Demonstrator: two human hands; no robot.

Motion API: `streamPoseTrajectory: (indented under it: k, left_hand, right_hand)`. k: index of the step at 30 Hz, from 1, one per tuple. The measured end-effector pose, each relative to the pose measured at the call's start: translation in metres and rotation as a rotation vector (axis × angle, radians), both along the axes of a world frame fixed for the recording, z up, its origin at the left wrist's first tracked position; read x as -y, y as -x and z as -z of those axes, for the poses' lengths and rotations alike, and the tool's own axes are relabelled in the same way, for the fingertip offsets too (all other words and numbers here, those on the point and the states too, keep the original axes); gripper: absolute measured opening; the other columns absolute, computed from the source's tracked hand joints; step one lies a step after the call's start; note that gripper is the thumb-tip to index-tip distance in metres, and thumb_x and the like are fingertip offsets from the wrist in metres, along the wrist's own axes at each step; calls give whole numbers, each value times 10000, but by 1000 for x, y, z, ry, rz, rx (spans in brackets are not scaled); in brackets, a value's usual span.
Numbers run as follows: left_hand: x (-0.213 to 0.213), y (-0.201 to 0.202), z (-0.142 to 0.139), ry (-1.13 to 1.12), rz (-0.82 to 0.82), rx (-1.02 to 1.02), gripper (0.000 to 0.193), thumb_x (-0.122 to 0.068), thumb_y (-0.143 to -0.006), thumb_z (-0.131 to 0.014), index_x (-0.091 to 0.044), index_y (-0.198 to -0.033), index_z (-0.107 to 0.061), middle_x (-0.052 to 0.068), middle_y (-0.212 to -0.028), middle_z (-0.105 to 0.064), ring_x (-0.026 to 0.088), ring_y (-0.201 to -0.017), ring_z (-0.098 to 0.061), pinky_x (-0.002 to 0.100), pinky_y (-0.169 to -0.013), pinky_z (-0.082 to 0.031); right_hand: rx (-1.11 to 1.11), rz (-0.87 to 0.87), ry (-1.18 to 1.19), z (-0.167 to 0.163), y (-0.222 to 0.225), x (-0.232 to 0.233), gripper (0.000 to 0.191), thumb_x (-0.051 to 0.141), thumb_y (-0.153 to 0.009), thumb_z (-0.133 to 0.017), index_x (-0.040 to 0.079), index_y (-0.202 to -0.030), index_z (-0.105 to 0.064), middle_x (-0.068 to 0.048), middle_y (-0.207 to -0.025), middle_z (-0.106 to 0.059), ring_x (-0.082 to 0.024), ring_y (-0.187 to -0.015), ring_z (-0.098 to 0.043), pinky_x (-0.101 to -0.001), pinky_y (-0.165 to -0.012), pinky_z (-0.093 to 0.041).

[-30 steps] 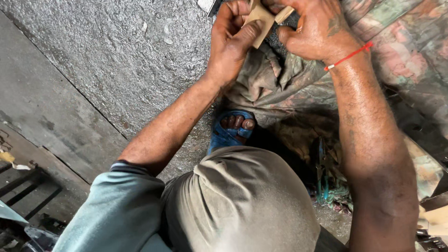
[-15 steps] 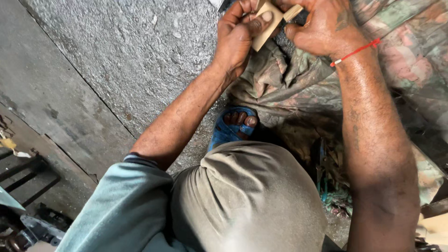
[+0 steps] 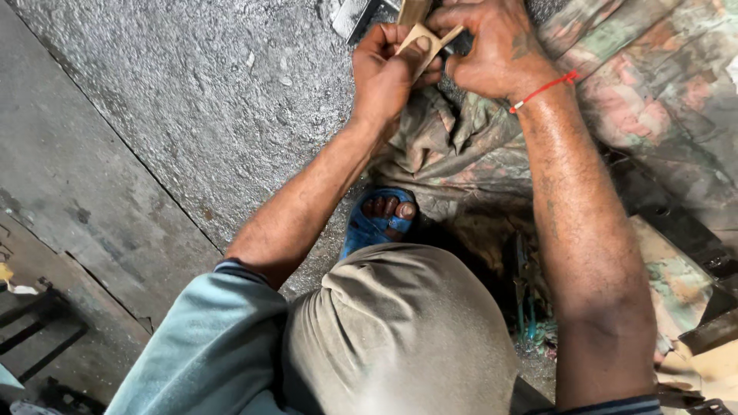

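Both of my hands grip a small tan wooden piece [image 3: 424,38] at the top of the view. My left hand [image 3: 388,73] pinches its left side with thumb and fingers. My right hand [image 3: 492,50], with a red thread on the wrist, grips its right end. A second strip of wood [image 3: 413,9] rises behind it to the frame's top edge. Under the hands lies a crumpled, faded patterned cloth [image 3: 461,146].
My bent knee in khaki trousers [image 3: 400,330] fills the lower middle, and my foot in a blue sandal [image 3: 378,219] rests on the rough grey concrete floor [image 3: 192,92]. A metal piece [image 3: 355,15] lies at the top. Dark tools and wood scraps [image 3: 699,338] crowd the right.
Both hands with the wooden piece sit slightly lower and further left in the view. The grip looks the same.
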State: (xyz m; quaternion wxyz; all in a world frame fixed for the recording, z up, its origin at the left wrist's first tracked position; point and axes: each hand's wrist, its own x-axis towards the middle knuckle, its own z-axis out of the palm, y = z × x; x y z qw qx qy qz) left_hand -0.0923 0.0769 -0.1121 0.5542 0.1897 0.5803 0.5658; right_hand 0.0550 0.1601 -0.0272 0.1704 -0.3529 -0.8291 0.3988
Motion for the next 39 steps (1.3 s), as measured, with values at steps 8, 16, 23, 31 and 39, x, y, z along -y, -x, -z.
streamPoseTrajectory:
  k: [8, 16, 23, 31, 39]
  left_hand:
    - [-10, -7, -27, 151, -20, -33, 157, -10, -905, -612, 46, -1001, -501, 195, -897, -706, 221, -673, -743, 364, -570, -668]
    - [-13, -11, -30, 233, -31, -38, 187, -55, -936, -643, 45, -1059, -545, 139, -935, -712, 198, -747, -742, 330, -608, -656]
    - [-7, -2, -23, 243, 82, -261, 146, -91, -961, -727, -5, -1011, -619, 48, -902, -693, 78, -782, -621, 239, -684, -532]
    - [-13, 8, -28, 236, 145, -224, 153, -76, -916, -780, 1, -975, -662, 27, -901, -725, 60, -810, -637, 230, -719, -542]
    - [-7, 7, -22, 281, 143, -192, 153, -92, -923, -743, -3, -1002, -645, 46, -940, -733, 91, -850, -680, 249, -757, -564]
  right_hand:
    - [-71, -15, -153, 5, -5, -4, 668, 90, -711, -783, 56, -1368, -667, -138, -1310, -662, -314, -1364, -500, -636, -1239, -147]
    - [15, -25, 105, 45, -9, -13, 732, 32, -719, -738, 83, -1428, -561, -68, -1226, -709, -280, -1351, -536, -714, -1227, -63]
    - [-100, -32, -21, 64, -15, -17, 384, 32, -755, -787, 82, -1127, -703, -54, -1116, -699, -315, -1210, -583, -596, -1195, -290]
    - [-110, -2, -63, 63, -15, -15, 359, 12, -735, -774, 69, -1088, -735, -53, -1165, -721, -298, -1140, -579, -513, -1167, -366]
    - [-65, -29, -51, 74, -17, -12, 382, 89, -721, -788, 66, -1100, -747, -46, -1033, -722, -248, -1123, -627, -648, -1203, -231]
